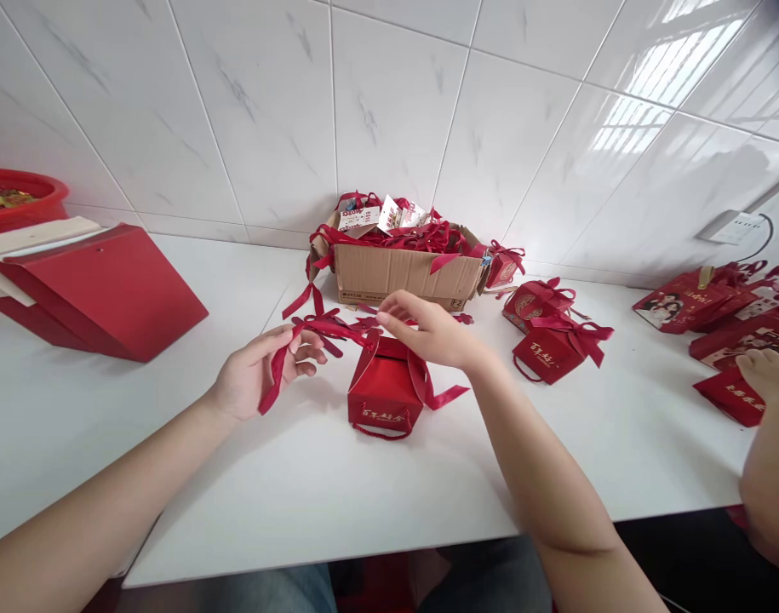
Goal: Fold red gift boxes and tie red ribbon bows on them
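A small red gift box point(387, 387) with gold lettering and a rope handle stands on the table between my hands. Its top flaps lean inward, leaving a gap. My left hand point(267, 366) pinches a dark red ribbon point(275, 375) between thumb and forefinger, left of the box, with the other fingers loosely curled. The ribbon runs in loops toward the box top. Over the box's back right edge, my right hand point(427, 328) has thumb and forefinger closed on the ribbon near the top. Another ribbon tail point(449, 397) sticks out at the box's right side.
Behind stands a cardboard carton point(408, 271) full of ribbons and tags. Finished red boxes point(546, 353) with bows sit to the right. Folded red card sheets point(108, 294) and a red basin point(25, 200) are at left. Another person's hand point(772, 375) holds a red box at far right.
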